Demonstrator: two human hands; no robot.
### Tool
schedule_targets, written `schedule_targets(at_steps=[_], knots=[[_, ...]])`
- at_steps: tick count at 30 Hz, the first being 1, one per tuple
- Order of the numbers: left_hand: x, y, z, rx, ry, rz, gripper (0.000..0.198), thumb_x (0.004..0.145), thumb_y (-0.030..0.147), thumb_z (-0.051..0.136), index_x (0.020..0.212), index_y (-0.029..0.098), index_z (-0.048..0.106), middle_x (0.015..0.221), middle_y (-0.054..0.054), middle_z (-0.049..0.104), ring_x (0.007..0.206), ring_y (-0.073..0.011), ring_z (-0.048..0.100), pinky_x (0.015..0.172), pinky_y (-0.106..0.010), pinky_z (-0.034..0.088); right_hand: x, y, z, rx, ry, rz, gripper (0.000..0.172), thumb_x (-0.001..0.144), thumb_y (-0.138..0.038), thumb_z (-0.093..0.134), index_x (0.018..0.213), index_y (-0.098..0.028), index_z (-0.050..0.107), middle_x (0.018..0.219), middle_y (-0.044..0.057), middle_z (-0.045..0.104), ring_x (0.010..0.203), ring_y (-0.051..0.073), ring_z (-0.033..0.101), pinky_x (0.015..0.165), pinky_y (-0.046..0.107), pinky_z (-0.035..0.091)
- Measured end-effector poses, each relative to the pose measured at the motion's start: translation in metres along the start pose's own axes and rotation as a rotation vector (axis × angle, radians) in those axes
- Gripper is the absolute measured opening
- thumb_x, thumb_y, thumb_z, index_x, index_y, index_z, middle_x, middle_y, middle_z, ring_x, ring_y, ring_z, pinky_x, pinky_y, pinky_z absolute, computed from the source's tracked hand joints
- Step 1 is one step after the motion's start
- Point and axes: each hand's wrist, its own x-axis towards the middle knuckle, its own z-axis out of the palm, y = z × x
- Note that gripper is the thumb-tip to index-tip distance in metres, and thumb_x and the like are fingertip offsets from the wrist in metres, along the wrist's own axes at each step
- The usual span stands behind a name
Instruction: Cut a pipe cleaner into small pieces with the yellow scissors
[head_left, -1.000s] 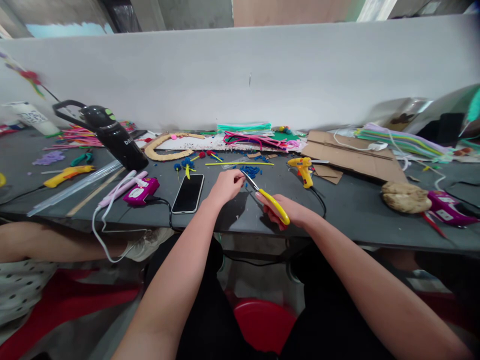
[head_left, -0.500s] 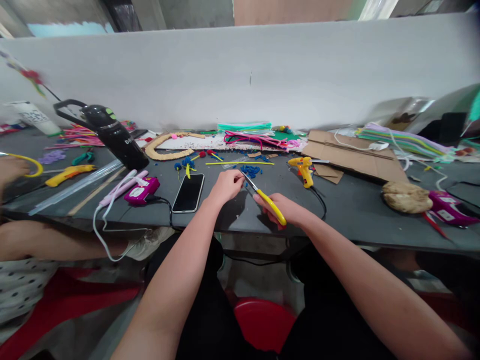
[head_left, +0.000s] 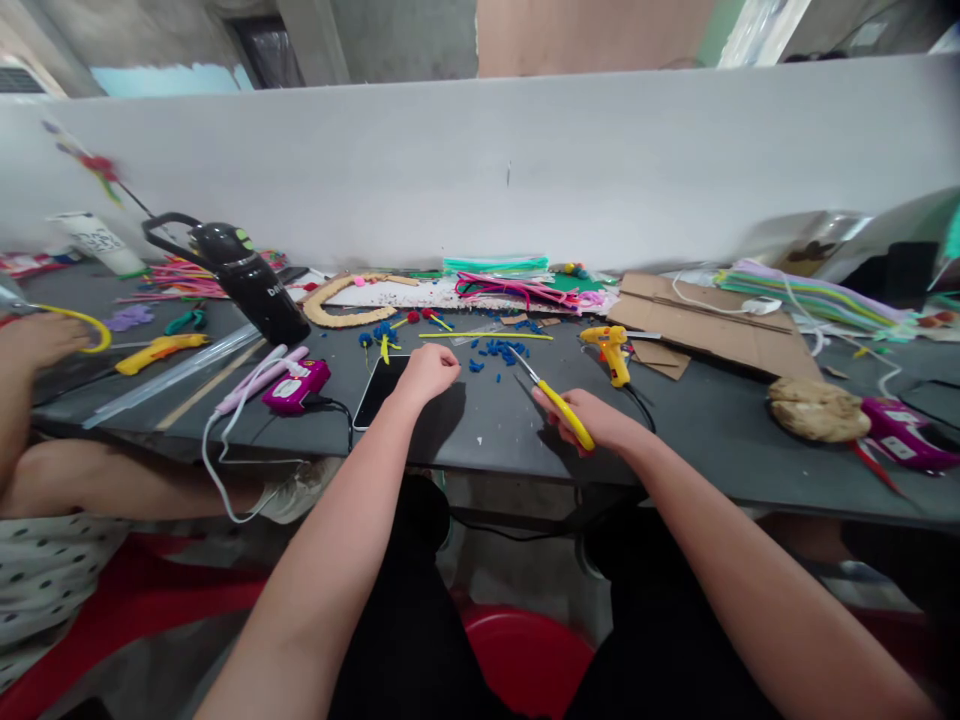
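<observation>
From the head view, my 2 hands are now apart: half a second ago my left hand (head_left: pixel 433 370) was at the blade tips, and now it is further toward the table's left edge, partly covering the black-screened, pale-edged phone (head_left: pixel 377 385). Its fingers are drawn together; I cannot tell whether they pinch anything. My right hand (head_left: pixel 581 418) grips the yellow-handled metal scissors (head_left: pixel 564 408), blades pointing toward the far edge of the dark grey table (head_left: pixel 697 455). The short blue scraps (head_left: pixel 501 349) lie mid-table, just beyond the tips, nearer me than the thin yellow stick (head_left: pixel 487 336). I judge that this snip is finished or paused.
</observation>
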Motion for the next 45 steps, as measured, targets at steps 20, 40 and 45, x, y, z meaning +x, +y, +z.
schedule_targets(at_steps=[20, 40, 45], knots=[[0.081, -0.033, -0.041, 0.430, 0.090, 0.000, 0.036, 0.083, 0.039, 0.059, 0.114, 0.029, 0.073, 0.155, -0.003, 0.041, 0.151, -0.0366, 0.011, 0.120, -0.061, 0.004, 0.011, 0.012, -0.038, -0.744, 0.217, 0.166, 0.058, 0.085, -0.069, 0.044, 0.095, -0.016, 0.067, 0.101, 0.018, 0.071, 0.092, 0.032, 0.067, 0.067, 0.035, 0.045], [0.086, -0.019, 0.011, 0.254, -0.019, 0.030, 0.012, 0.082, 0.026, 0.062, 0.090, 0.022, 0.070, 0.107, -0.009, 0.071, 0.105, -0.0242, 0.063, 0.089, -0.031, 0.047, 0.016, 0.021, -0.041, -0.698, 0.160, 0.077, 0.048, 0.086, -0.061, 0.051, 0.093, -0.015, 0.064, 0.103, 0.017, 0.071, 0.090, 0.027, 0.068, 0.065, 0.031, 0.043], [0.097, -0.023, -0.005, 0.204, 0.107, -0.057, 0.024, 0.090, 0.022, 0.048, 0.105, 0.017, 0.066, 0.108, -0.011, 0.071, 0.100, -0.0196, 0.064, 0.087, -0.027, 0.048, 0.016, 0.021, -0.040, -0.724, 0.167, 0.073, 0.047, 0.087, -0.060, 0.049, 0.094, -0.016, 0.065, 0.104, 0.016, 0.071, 0.090, 0.027, 0.068, 0.066, 0.031, 0.043]])
